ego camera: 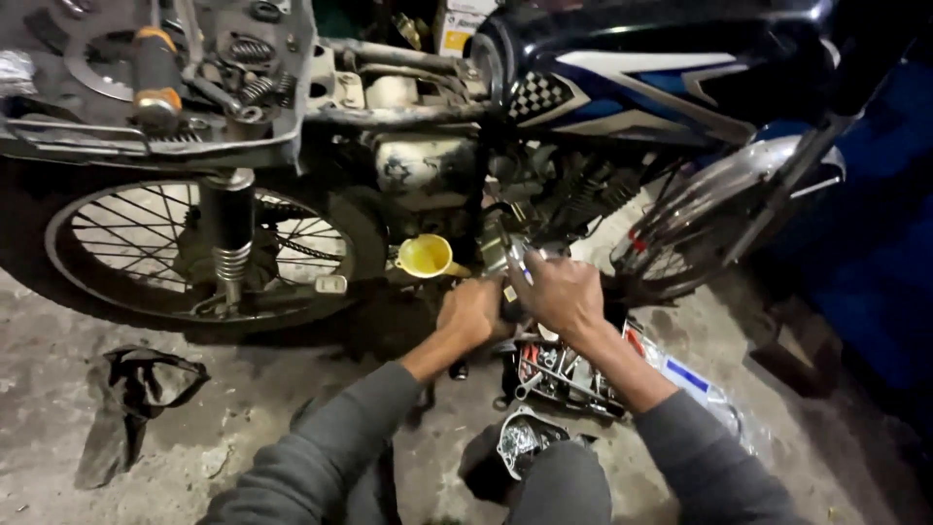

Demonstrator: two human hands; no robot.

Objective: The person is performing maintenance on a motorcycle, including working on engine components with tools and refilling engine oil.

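A motorcycle [622, 87] with a dark blue tank stands before me, its seat removed and tools lying on the rear frame. My left hand [470, 311] is closed low at the engine's side, gripping a dark part I cannot make out. My right hand [562, 292] is just beside it, fingers wrapped around a slim metal tool that points up toward the engine [428, 165]. A yellow funnel [426, 256] sticks out of the engine just left of my hands.
The rear wheel [194, 253] and shock absorber [229, 228] stand at left. An open box of tools [559, 374] and a metal engine cover [525, 437] lie on the concrete floor below my hands. A dark rag [136, 389] lies at left. A second wheel [700, 233] is at right.
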